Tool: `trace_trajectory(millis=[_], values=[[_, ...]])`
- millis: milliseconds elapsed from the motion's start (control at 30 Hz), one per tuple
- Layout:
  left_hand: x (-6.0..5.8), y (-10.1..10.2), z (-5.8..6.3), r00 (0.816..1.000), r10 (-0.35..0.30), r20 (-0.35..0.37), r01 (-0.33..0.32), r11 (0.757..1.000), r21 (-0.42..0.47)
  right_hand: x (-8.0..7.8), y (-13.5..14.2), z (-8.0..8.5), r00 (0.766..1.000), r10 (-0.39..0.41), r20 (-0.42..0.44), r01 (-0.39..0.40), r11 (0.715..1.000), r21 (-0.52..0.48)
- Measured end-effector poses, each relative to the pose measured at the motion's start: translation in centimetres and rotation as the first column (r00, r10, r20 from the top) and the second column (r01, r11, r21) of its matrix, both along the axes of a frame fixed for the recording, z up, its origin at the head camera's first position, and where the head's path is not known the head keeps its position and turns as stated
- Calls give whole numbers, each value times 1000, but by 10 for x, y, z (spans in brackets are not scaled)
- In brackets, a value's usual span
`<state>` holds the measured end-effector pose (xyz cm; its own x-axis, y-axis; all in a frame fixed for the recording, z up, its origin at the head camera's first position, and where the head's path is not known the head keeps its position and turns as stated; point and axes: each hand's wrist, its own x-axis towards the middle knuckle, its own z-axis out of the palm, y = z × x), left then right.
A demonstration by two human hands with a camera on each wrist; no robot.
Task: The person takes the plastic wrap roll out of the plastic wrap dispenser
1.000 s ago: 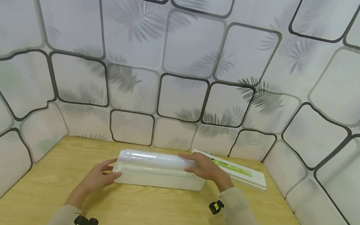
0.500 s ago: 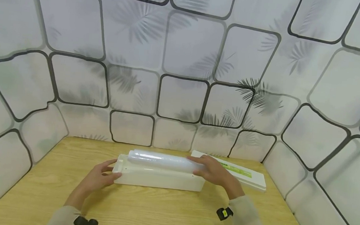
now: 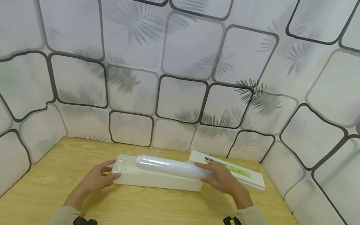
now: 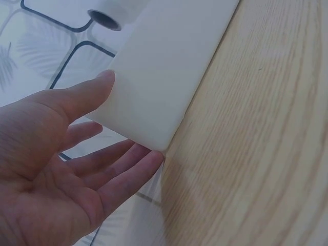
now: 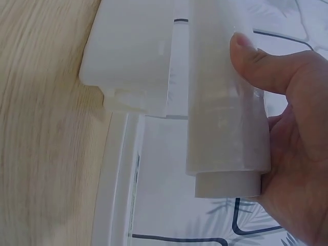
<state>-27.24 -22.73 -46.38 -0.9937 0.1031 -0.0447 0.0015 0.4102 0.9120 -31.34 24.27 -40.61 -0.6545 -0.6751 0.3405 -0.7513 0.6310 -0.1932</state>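
My right hand (image 3: 222,178) grips the right end of a cling film roll (image 3: 165,165), with the thumb on its near side. The roll sits tilted above the long white dispenser box (image 3: 158,182), its left end inward from the box's left end. In the right wrist view a core end (image 5: 228,184) sticks out of the film, and the roll is apart from the box. At the box's left end, my left hand (image 3: 98,175) holds the corner between thumb and fingers. In the left wrist view the fingertips touch the box's lower corner (image 4: 154,141).
A white lid (image 3: 251,177) with a green and yellow label lies at the back right of the wooden table (image 3: 152,212), behind the right hand. Patterned fabric walls (image 3: 181,98) enclose the table at the back and sides.
My right hand has moved right and toward me with the cling film roll, uncovering the left part of the box. The left hand and the box stay in place.
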Motion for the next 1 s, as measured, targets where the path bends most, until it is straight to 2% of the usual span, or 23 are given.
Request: trace_trajectory(millis=[300,467,700,1000], values=[[1,1,1,1000,-1,-6,1,1000,10,9,11,-6,995,32,-90,-36,998,-45],[1,0,-1,1000,4,-3,-4,1000,17,14,17,-9,998,12,-68,-17,997,-75],[1,1,-2,1000,1,-2,-1,1000,16,17,23,-12,996,-24,-85,17,996,-82],[0,1,-2,1000,5,7,-5,1000,16,23,31,-5,997,-44,-70,39,997,-72]])
